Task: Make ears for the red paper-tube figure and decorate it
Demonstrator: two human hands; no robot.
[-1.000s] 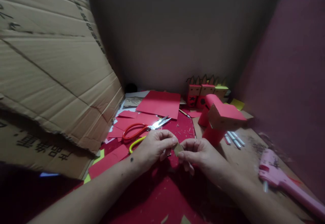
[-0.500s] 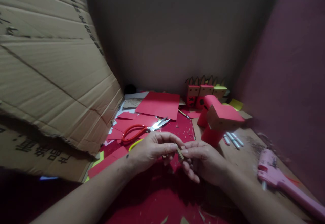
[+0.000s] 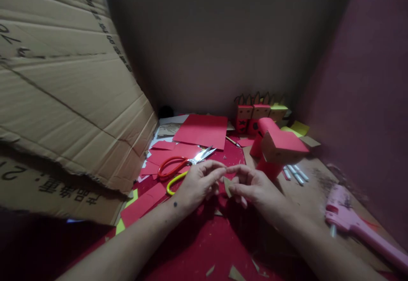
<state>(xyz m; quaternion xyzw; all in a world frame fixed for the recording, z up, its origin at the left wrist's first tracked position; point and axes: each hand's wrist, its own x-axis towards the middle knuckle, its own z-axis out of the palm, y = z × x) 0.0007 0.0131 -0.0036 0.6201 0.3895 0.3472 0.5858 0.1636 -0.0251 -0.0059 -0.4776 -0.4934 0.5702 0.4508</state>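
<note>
A small piece of cardboard (image 3: 227, 187) is between my hands, above the red tabletop (image 3: 204, 238). My right hand (image 3: 251, 185) pinches its right side between thumb and fingers. Bent fingers of my left hand (image 3: 202, 181) close at its upper left end, partly hiding where they grip. The two hands' fingertips meet just above the piece. Just beyond my left hand lie scissors (image 3: 174, 168) with one red and one yellow handle, their blades spread. Behind my right hand stands a red paper animal figure (image 3: 283, 140) with a cardboard face.
Several finished figures with pointed ears (image 3: 259, 113) stand at the back. Red paper sheets (image 3: 202, 129) lie left of them, near a craft knife (image 3: 233, 141). At right, a cardboard mat (image 3: 306, 196) bears pens (image 3: 296, 174) and a pink glue gun (image 3: 346, 215). A tall cardboard panel (image 3: 63, 94) flanks the left.
My fingers have shifted around the cardboard piece, which now shows its flat face. My right hand's fingers have risen and bent more. The view has shifted slightly.
</note>
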